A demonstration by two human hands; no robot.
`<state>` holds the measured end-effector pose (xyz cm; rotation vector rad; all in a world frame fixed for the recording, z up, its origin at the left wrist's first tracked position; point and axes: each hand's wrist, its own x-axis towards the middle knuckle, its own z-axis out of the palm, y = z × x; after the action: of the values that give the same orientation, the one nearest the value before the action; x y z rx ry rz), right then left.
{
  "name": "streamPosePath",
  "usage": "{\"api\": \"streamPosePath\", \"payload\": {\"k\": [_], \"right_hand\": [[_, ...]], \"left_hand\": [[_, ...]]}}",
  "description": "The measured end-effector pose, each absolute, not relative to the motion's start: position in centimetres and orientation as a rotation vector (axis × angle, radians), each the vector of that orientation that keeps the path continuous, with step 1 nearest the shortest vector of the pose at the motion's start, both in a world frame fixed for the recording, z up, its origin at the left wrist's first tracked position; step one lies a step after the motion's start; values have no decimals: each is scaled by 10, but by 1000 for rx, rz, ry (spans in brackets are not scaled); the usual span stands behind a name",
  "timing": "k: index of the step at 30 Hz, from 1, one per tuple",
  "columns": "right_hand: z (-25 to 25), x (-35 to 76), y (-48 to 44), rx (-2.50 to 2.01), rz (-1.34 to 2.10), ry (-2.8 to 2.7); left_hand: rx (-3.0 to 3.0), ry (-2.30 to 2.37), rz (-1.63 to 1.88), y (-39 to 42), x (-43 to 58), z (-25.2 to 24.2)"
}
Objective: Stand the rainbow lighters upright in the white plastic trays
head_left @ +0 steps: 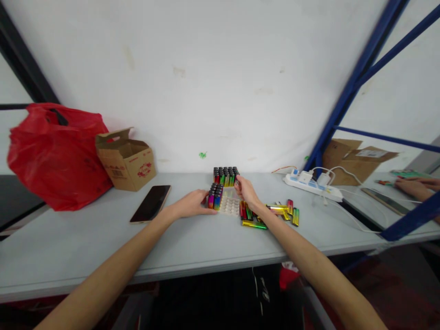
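A clear plastic tray (pixel 229 205) with round sockets lies on the table. Upright lighters (pixel 215 197) with dark tops and shiny rainbow bodies fill its left part. My left hand (pixel 194 204) grips the tray's left side, thumb along the front edge and fingers beside the lighters. Over the tray's right back part, my right hand (pixel 245 190) is closed in a pinch on a lighter (pixel 237 183), mostly hidden by the fingers. Behind stands a full block of upright lighters (pixel 225 176). Loose lighters (pixel 254 224) lie in a pile by my right forearm, which partly covers them.
A phone (pixel 151 204), a cardboard box (pixel 132 167) and a red plastic bag (pixel 62 156) are on the left. On the right are a white power strip (pixel 312 188) with cables and a blue metal frame (pixel 347 98). Beyond it, another person's hands (pixel 417 184) show.
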<state>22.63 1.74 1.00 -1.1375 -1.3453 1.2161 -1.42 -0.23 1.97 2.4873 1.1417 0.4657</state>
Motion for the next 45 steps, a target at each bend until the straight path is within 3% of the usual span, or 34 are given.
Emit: {"api": "streamPosePath", "payload": {"k": [25, 32, 45], "right_hand": [[7, 226, 22, -1001, 1346, -1530], [14, 229, 17, -828, 1028, -1795], [7, 239, 15, -992, 558, -2028]], "left_hand": [[2508, 1191, 438, 0, -16, 17], [2508, 1141, 454, 0, -15, 17], [2492, 1143, 470, 0, -15, 16]]}}
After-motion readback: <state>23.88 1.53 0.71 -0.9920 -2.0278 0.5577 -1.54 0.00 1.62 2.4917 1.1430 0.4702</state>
